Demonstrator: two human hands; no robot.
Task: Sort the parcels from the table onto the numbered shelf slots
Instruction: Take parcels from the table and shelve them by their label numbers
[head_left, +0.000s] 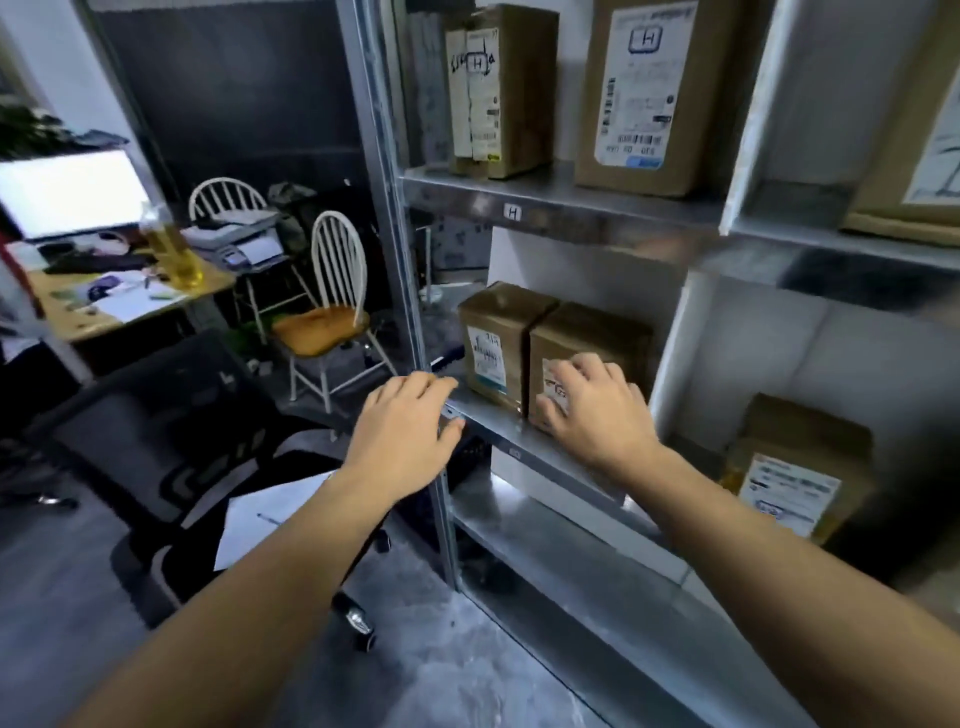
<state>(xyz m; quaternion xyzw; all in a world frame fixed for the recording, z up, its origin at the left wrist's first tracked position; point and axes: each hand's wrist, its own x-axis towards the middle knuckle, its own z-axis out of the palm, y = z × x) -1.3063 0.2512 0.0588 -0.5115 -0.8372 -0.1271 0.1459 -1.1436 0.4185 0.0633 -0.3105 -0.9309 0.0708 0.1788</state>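
Observation:
Two small brown parcels stand side by side on the middle shelf (498, 434) of a metal rack. My right hand (592, 410) lies with spread fingers against the front label of the right parcel (597, 332). The left parcel (493, 332) stands free, touching its neighbour. My left hand (410, 431) hovers at the rack's front left post, fingers relaxed, holding nothing. On the shelf above, marked with an H tag (512, 212), stand two taller parcels (501, 88) (654, 88) with H labels.
Another labelled parcel (795, 467) sits in the lower right bay, and one more (914, 156) at the upper right. A black office chair (197, 441) with a sheet of paper stands left of the rack. Behind are white wooden chairs (332, 306) and a cluttered desk (124, 296).

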